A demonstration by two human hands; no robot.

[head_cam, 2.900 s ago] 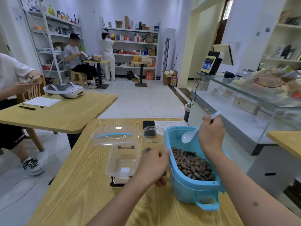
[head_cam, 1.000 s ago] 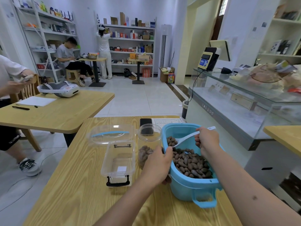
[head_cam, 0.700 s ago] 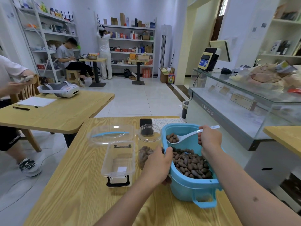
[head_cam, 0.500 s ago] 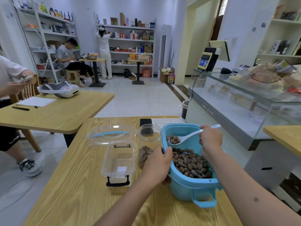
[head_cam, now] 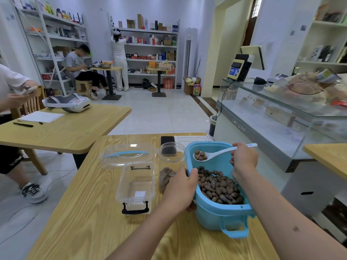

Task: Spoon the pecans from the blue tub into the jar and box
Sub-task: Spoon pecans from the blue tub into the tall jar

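The blue tub (head_cam: 216,214) stands at the right of the wooden table (head_cam: 90,212), holding a heap of brown pecans (head_cam: 218,187). My right hand (head_cam: 244,158) grips a white spoon (head_cam: 217,153), its bowl loaded with several pecans above the tub's far end. A clear jar (head_cam: 171,160) with some pecans in its bottom stands just left of the tub. My left hand (head_cam: 181,190) curls around the jar's lower part, next to the tub's rim. Left of the jar lies the clear box (head_cam: 137,182), open, nothing in it, its lid (head_cam: 127,153) folded back.
A black phone (head_cam: 167,142) and a printed sheet (head_cam: 191,140) lie behind the jar. A glass counter (head_cam: 281,117) stands to the right. Another table (head_cam: 62,128) with a headset and paper is at the left, a person seated by it. Two people are at the shelves.
The right hand lifted the loaded spoon out of the pecan heap and raised it over the tub's far end. The left hand stayed on the jar.
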